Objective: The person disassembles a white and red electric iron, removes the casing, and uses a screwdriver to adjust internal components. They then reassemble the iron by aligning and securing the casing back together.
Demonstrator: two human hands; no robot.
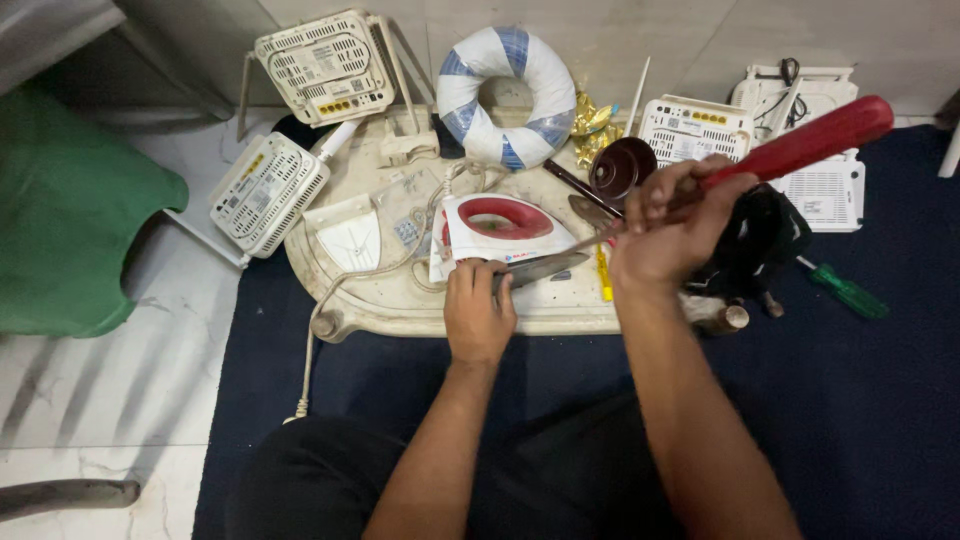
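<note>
On the counter: you are working over a low cream plastic counter (pixel 420 310) set on a dark blue mat (pixel 850 400), with a white and red clothes iron (pixel 500 228) lying near its front edge.
Left hand: your left hand (pixel 478 305) is pressing down at the iron's near edge, fingers curled narrow over a grey metal plate (pixel 540 268).
Right hand: your right hand (pixel 665 235) is closing tightly around a red-handled screwdriver (pixel 800 143), its shaft angling down toward the iron.
Risk: the tip is pointing toward your left fingers; if it is slipping off the screw, it could be jabbing them. The iron's white cord (pixel 345 280) is trailing off the counter's edge and could be snagging.
Labels: a pale rectangular sticker is showing on the white router (pixel 325 65) at the back left, with a row of yellow ports below it.
Nearby: a blue and white tape roll (pixel 507 95), a second white router (pixel 265 190), a brown cup (pixel 622 168) and a green screwdriver (pixel 848 292) on the mat are lying around.
</note>
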